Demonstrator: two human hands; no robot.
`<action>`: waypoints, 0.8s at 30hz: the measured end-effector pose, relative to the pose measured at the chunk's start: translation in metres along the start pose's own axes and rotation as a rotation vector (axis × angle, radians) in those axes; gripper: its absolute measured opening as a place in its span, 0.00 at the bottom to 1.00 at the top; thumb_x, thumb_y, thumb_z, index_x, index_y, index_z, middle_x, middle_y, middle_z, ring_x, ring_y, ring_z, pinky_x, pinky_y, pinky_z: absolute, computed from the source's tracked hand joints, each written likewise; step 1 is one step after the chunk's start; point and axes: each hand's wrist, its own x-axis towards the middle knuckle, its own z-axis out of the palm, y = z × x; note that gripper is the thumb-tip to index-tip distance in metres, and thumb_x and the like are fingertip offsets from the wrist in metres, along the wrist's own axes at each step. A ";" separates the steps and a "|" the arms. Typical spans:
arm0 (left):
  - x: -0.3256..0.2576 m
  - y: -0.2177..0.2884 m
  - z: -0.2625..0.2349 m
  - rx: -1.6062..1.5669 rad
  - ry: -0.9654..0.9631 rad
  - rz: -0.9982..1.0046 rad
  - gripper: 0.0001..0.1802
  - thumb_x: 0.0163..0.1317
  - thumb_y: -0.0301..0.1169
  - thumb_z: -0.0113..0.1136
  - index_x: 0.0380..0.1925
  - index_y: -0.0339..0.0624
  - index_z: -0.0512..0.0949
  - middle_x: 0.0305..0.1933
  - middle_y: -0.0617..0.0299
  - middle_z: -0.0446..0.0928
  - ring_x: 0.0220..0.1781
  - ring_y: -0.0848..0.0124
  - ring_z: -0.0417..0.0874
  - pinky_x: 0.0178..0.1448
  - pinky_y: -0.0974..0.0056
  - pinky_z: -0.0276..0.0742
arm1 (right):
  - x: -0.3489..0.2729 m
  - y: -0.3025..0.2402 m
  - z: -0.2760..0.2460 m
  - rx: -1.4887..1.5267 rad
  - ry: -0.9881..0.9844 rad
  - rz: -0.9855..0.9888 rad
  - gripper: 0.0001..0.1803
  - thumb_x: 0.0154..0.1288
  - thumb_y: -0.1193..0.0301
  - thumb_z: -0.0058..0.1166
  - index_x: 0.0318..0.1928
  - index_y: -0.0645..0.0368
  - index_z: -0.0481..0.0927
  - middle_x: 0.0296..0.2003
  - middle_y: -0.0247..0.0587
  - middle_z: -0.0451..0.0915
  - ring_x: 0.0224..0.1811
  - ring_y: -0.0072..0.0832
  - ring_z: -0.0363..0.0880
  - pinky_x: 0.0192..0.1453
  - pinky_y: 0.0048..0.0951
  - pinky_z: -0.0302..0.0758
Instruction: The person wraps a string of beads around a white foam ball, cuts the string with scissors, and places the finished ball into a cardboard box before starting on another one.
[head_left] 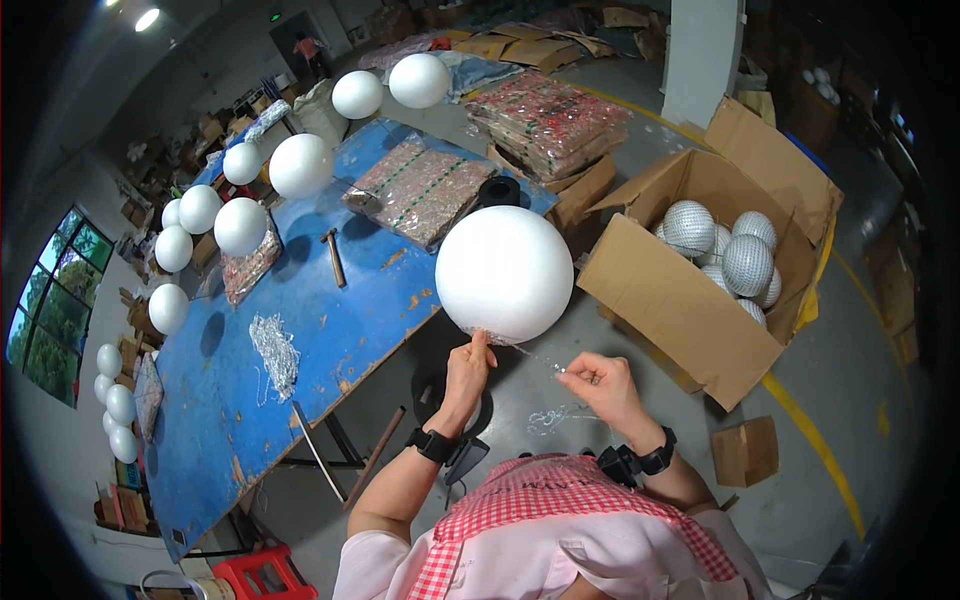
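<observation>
A large white ball [505,270], with a foam-like look, is in front of me near the table's edge. At its underside, my left hand [465,378] is closed, with a fingertip pressed against the ball where a small silvery patch shows. From that patch a thin silvery sequin strand [537,355] runs to my right hand [605,390], which pinches it between thumb and fingers. More of the strand hangs loosely below the right hand. What supports the ball is hidden.
A worn blue table [330,330] bears a hammer [334,258], a silvery strand bundle [274,352] and a plastic-wrapped pack [415,190]. White balls [300,166] stand along its far side. To the right, an open cardboard box [690,300] contains silvery covered balls [747,265]. A red stool [262,575] is lower left.
</observation>
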 end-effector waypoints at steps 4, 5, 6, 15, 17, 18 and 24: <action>-0.010 0.016 0.000 -0.116 -0.084 -0.092 0.33 0.70 0.53 0.40 0.13 0.41 0.70 0.09 0.73 0.57 0.13 0.82 0.54 0.18 0.70 0.46 | 0.005 0.013 0.000 0.142 0.123 0.088 0.08 0.59 0.72 0.59 0.26 0.64 0.77 0.14 0.28 0.71 0.18 0.10 0.63 0.20 0.19 0.60; -0.012 0.019 -0.001 -0.174 -0.133 -0.136 0.33 0.69 0.55 0.38 0.14 0.42 0.69 0.09 0.74 0.56 0.12 0.82 0.52 0.17 0.71 0.44 | 0.006 0.013 0.001 0.143 0.122 0.088 0.08 0.59 0.72 0.59 0.26 0.64 0.77 0.14 0.28 0.71 0.18 0.10 0.63 0.20 0.19 0.60; -0.014 0.021 -0.002 -0.231 -0.183 -0.180 0.32 0.68 0.58 0.37 0.16 0.44 0.68 0.09 0.75 0.55 0.11 0.83 0.51 0.16 0.72 0.42 | 0.007 0.013 0.003 0.167 0.114 0.109 0.08 0.59 0.74 0.59 0.26 0.64 0.76 0.15 0.25 0.70 0.19 0.08 0.62 0.21 0.17 0.58; -0.024 0.028 -0.004 -0.431 -0.327 -0.268 0.32 0.66 0.61 0.34 0.18 0.46 0.66 0.09 0.76 0.49 0.09 0.82 0.45 0.14 0.72 0.38 | 0.013 0.026 0.011 0.243 0.129 0.135 0.09 0.61 0.72 0.58 0.26 0.64 0.76 0.15 0.23 0.70 0.19 0.08 0.61 0.20 0.16 0.57; -0.023 0.026 -0.003 -0.471 -0.336 -0.300 0.33 0.66 0.62 0.33 0.18 0.46 0.65 0.09 0.76 0.49 0.09 0.82 0.45 0.14 0.72 0.38 | 0.013 0.026 0.013 0.267 0.128 0.134 0.09 0.61 0.73 0.58 0.26 0.64 0.76 0.15 0.22 0.70 0.19 0.08 0.61 0.20 0.16 0.56; -0.023 0.026 -0.003 -0.512 -0.345 -0.331 0.33 0.65 0.63 0.32 0.18 0.46 0.65 0.09 0.76 0.48 0.09 0.81 0.45 0.13 0.72 0.38 | 0.014 0.025 0.014 0.286 0.120 0.146 0.09 0.61 0.73 0.58 0.25 0.64 0.76 0.16 0.22 0.70 0.19 0.07 0.60 0.20 0.16 0.55; -0.025 0.031 -0.003 -0.565 -0.433 -0.421 0.34 0.62 0.66 0.28 0.19 0.48 0.63 0.09 0.75 0.47 0.08 0.82 0.44 0.12 0.73 0.38 | 0.015 0.020 0.018 0.364 0.093 0.177 0.10 0.62 0.72 0.57 0.25 0.63 0.76 0.17 0.21 0.69 0.19 0.07 0.59 0.20 0.15 0.54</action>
